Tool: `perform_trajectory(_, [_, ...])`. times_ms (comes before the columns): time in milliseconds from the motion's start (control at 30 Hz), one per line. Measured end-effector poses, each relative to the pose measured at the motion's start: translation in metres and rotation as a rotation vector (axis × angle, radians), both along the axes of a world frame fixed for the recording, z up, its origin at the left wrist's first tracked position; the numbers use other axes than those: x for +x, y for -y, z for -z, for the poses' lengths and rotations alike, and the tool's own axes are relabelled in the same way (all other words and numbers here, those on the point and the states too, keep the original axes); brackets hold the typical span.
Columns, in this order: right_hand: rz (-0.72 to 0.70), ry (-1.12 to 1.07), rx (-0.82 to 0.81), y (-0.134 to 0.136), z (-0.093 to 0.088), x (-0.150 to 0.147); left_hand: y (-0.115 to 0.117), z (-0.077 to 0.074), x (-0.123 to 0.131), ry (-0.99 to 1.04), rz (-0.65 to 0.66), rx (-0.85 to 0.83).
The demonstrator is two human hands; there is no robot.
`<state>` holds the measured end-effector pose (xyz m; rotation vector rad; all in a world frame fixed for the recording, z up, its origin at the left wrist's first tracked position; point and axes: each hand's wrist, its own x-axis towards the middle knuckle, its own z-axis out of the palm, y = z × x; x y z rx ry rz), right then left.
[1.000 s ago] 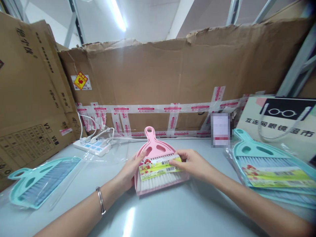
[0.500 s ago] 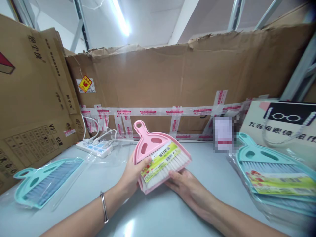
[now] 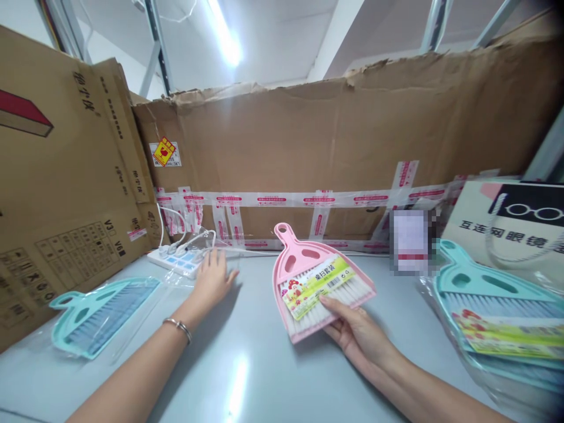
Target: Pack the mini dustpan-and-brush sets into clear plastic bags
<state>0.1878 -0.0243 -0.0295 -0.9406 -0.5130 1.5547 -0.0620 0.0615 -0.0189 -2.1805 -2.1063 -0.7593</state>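
Note:
My right hand [image 3: 356,332] grips the lower edge of a pink dustpan-and-brush set [image 3: 315,282], thumb on its white bristles beside the green label; the set is tilted up off the grey table [image 3: 247,364]. My left hand [image 3: 212,277], with a metal bangle on the wrist, reaches forward with fingers spread. It lies on clear plastic bags [image 3: 194,276] close to a white power strip [image 3: 174,262] and holds nothing.
A teal dustpan set in a clear bag [image 3: 99,314] lies at the left. A stack of bagged teal sets [image 3: 497,317] sits at the right, with a paper bag with a glasses print [image 3: 515,226] behind it. Taped cardboard walls [image 3: 308,153] enclose the back and left.
My left hand let go of the pink set and moved left and forward to the plastic bags. My right hand now holds the set alone, shifted right.

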Motion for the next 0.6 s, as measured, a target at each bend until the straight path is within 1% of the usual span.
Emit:
perform_trajectory(33, [0.007,-0.001,0.001,-0.001,0.0,0.001,-0.004,0.004,-0.007,-0.113,-0.061,-0.072])
perform_trajectory(67, [0.014,-0.003,0.002,-0.001,-0.001,0.002,-0.007,0.009,-0.011,-0.186,-0.068,-0.151])
perform_trajectory(100, [0.017,-0.005,0.01,-0.001,-0.001,0.003,-0.007,0.012,-0.012,-0.223,-0.036,-0.223])
perform_trajectory(133, [0.02,-0.007,0.018,-0.001,-0.002,0.004,-0.005,0.013,-0.01,-0.235,0.034,-0.28])
perform_trajectory(167, [0.023,-0.009,0.023,-0.001,-0.003,0.005,-0.002,0.012,-0.006,-0.223,0.135,-0.319])
perform_trajectory(233, [0.034,-0.012,0.025,-0.001,-0.006,0.006,0.006,0.007,0.004,-0.162,0.327,-0.354])
perform_trajectory(267, [0.041,-0.013,0.025,-0.002,-0.007,0.008,0.01,0.003,0.01,-0.128,0.378,-0.353])
perform_trajectory(333, [0.057,-0.009,0.033,-0.003,-0.008,0.01,0.016,-0.004,0.018,-0.083,0.358,-0.28])
perform_trajectory(400, [0.07,0.001,0.043,-0.005,-0.009,0.012,0.018,-0.005,0.022,-0.074,0.285,-0.182])
perform_trajectory(467, [0.078,0.01,0.042,-0.006,-0.008,0.014,0.016,0.0,0.022,-0.091,0.257,-0.157])
perform_trajectory(600, [0.074,0.034,0.029,-0.008,-0.006,0.015,0.008,0.011,0.02,-0.105,0.213,-0.182])
